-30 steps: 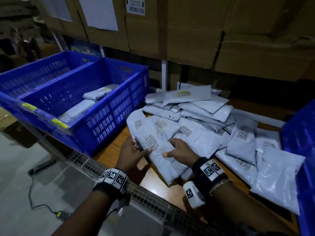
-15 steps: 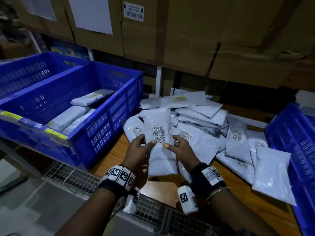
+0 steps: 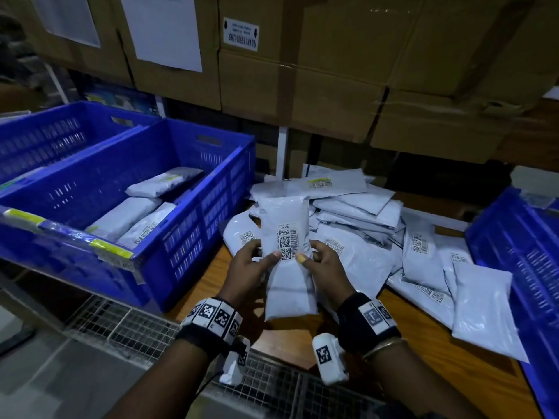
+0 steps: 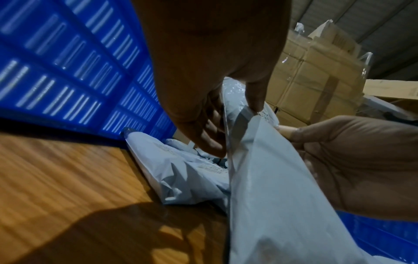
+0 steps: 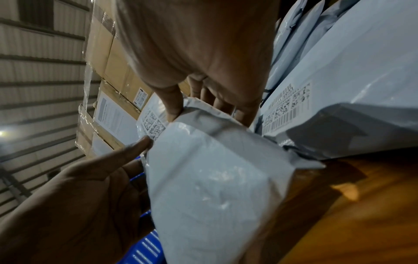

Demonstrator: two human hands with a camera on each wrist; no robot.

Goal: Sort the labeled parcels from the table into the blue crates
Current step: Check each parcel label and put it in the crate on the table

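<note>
A grey parcel [image 3: 287,276] with a barcode label [image 3: 287,241] stands upright above the wooden table [image 3: 423,352], held by both hands. My left hand [image 3: 251,267] pinches its left edge, thumb on the front beside the label. My right hand [image 3: 323,264] pinches the right edge the same way. The left wrist view shows the left thumb and fingers clamping the parcel [image 4: 271,187]; the right wrist view shows the same for the right hand on the parcel [image 5: 210,178]. A pile of grey parcels [image 3: 378,237] lies behind. A blue crate [image 3: 193,237] at left holds three parcels [image 3: 133,216].
A second blue crate [image 3: 45,140] stands further left, another blue crate [image 3: 520,252] at the right edge. Cardboard boxes [image 3: 332,71] are stacked behind the table. A wire mesh shelf [image 3: 127,328] runs along the near table edge.
The parcel went from lying tilted on the pile to being lifted and turned upright between both hands, its label facing me. The view has shifted down and closer.
</note>
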